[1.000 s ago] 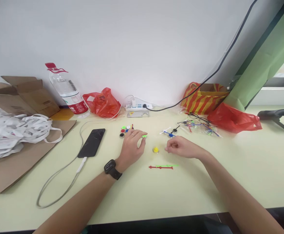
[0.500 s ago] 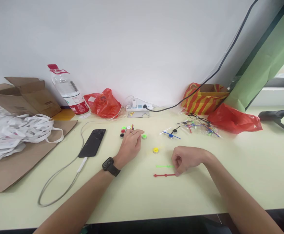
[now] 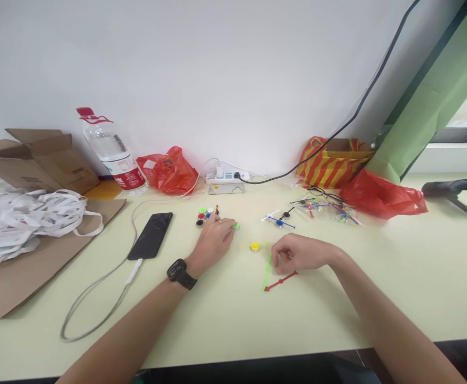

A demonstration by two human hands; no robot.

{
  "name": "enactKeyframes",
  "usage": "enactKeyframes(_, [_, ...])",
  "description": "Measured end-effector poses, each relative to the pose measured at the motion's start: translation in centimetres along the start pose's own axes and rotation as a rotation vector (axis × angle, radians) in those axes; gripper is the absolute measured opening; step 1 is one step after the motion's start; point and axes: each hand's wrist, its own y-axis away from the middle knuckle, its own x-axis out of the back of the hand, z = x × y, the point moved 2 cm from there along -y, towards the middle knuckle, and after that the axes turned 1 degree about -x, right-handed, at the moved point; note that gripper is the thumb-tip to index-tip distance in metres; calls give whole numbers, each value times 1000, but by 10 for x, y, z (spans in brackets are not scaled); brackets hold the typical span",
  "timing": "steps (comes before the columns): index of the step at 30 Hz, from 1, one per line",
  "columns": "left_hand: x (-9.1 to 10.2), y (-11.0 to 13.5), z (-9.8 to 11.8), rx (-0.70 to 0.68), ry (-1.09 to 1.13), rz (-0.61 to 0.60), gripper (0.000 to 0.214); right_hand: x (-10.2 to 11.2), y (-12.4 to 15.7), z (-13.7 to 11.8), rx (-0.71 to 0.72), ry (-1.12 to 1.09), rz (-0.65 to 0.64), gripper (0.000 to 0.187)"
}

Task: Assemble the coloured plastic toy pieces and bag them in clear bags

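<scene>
My left hand (image 3: 216, 240), wearing a black watch, rests on the table with its fingers closed at a small green round button-like piece (image 3: 236, 226), partly covered by the fingertips. My right hand (image 3: 300, 252) is curled, its thumb and finger pinched at the upper end of a thin green plastic arrow (image 3: 267, 272). A red plastic arrow (image 3: 281, 281) lies slanted below that hand, its tip by the green arrow's lower end. Between the hands stands a yellow round piece (image 3: 254, 247) on a clear base, with a faint yellow strip across it.
Blue (image 3: 280, 223) and black (image 3: 286, 215) spinners lie beyond, near glasses (image 3: 325, 194) and bagged arrows. Several coloured round pieces (image 3: 201, 216) sit behind my left hand. A phone (image 3: 150, 236) with its cable, a bottle (image 3: 115, 154), red bags (image 3: 169, 170) and a power strip (image 3: 227, 177) stand around.
My right hand has moved left and slightly up. The green arrow has swung from level to nearly upright, and the red arrow has tilted. My left fingers have closed over the green round piece.
</scene>
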Motion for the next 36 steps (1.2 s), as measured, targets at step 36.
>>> enactKeyframes(36, [-2, -4, -5, 130, 212, 214, 22, 6, 26, -9, 48, -16, -292, 62])
